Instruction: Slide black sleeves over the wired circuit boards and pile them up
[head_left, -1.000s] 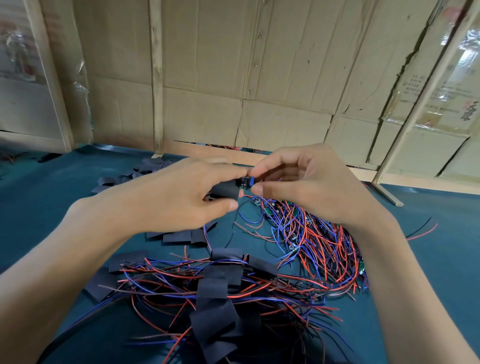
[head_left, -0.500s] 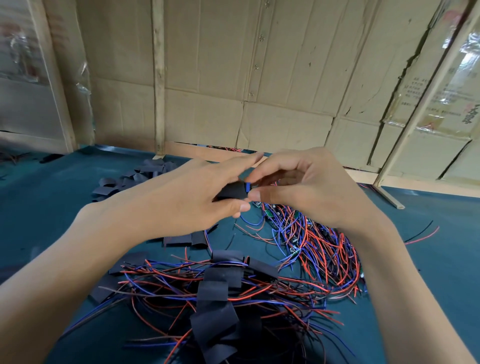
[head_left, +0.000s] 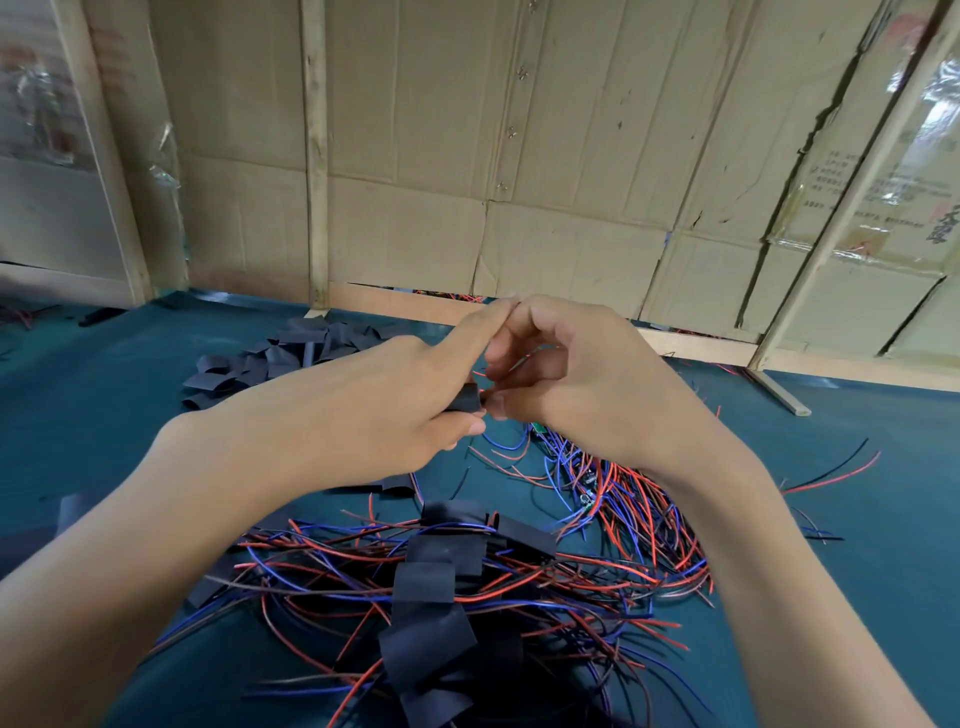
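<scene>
Cardboard sheets on wooden battens wall off the far edge of a teal-covered desk. At mid-frame the two hands meet above it. The left hand pinches a black sleeve between thumb and fingers; the right hand curls its fingers at the sleeve's open end, thumb tip just beside it, though what it holds is hidden. Loose sleeves lie heaped at centre left. Bare wired boards tangle below the right hand. Sleeved ones are piled at the bottom centre.
</scene>
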